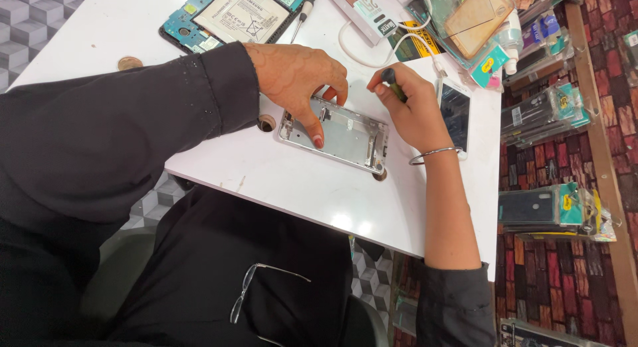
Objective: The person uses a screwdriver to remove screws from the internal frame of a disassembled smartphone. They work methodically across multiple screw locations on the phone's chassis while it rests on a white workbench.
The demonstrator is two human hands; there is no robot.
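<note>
Surface: a white tabletop point(299, 187) over a floor of grey cube-patterned tiles, with a brick-patterned wall on the right hung with packaged phone cases.
Work piece: a silver rectangular metal phone frame point(342, 137) lies flat near the middle of the tabletop, its long side slanting down toward the right.
Left hand: the left hand point(296, 74), coming out of a black sleeve, presses down on the frame's left part; its fingers point(318, 135) are spread, one fingertip resting on the frame's near edge.
Right hand: the right hand point(412, 108), a thin metal bangle at its wrist, is curled shut around a small dark-and-green-handled screwdriver point(392, 84) held upright at the frame's far right end; the tip is hidden.
Beside: a white smartphone with a dark screen point(455, 114) lies just right of the right hand.
Far edge: an opened phone with a blue circuit board and pale battery point(232, 14), a white cable, a brown coin point(129, 63).
Lap: folded spectacles point(256, 290) on black cloth.
</note>
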